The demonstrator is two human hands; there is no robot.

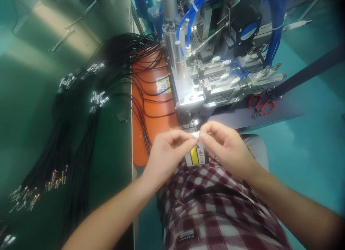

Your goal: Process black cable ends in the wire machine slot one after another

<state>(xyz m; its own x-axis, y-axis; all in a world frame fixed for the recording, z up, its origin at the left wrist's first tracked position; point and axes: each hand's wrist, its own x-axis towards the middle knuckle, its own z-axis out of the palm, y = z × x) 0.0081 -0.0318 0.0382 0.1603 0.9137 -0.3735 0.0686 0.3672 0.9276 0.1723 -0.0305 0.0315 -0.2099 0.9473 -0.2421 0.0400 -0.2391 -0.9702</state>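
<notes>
In front of the machine, my left hand (pixel 172 145) and my right hand (pixel 225 145) meet, thumb and index finger of each pinched together. Between the fingertips shows a thin pale wire (pixel 198 136), very small; my fingers cover most of it. Just below them, a white label with a yellow arrow (pixel 194 155) sits on the machine's front end. Black cables (pixel 155 95) run across an orange plate (pixel 151 129) to the machine's metal block (pixel 185 93), left of and beyond my hands.
Bundles of black cables (pixel 81 145) with metal connectors (pixel 98 99) and bare wire ends (pixel 25 198) lie on the green table (pixel 115 192) at left. Red-handled cutters (pixel 261 107) rest right of the machine. Blue air hoses (pixel 275 30) and a dark post (pixel 309 70) rise at the right.
</notes>
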